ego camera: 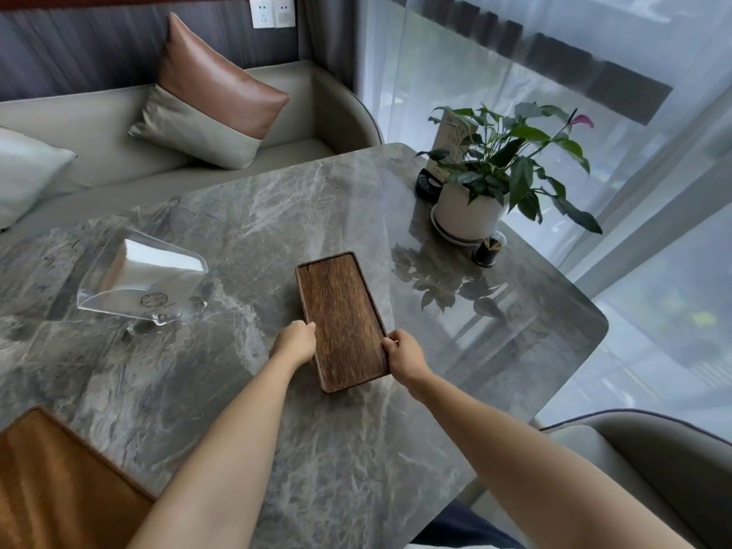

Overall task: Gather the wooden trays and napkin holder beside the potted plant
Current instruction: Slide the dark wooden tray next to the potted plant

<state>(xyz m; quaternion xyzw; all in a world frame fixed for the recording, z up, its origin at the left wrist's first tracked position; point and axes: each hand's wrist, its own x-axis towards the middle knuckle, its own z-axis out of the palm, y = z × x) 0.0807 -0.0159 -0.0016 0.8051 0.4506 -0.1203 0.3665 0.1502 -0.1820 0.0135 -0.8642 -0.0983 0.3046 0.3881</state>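
A dark, matt wooden tray [342, 318] lies on glossy marbled stone table [245, 215]; the napkin holder [144, 281] is clear acrylic.

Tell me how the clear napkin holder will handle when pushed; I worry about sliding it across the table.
The napkin holder looks like clear acrylic or glass, so probably rigid and perhaps breakable. It stands on a small foot, wider above, so a high push may tip it. The polished table likely lets it slide easily if pushed low.

Dark brown grained wooden tray [342, 320]; grey white-veined marble table [245, 215]; clear napkin holder [144, 281] with white napkins; white pot [469, 213], green leaves; orange-brown tray [59, 489] at near left corner.
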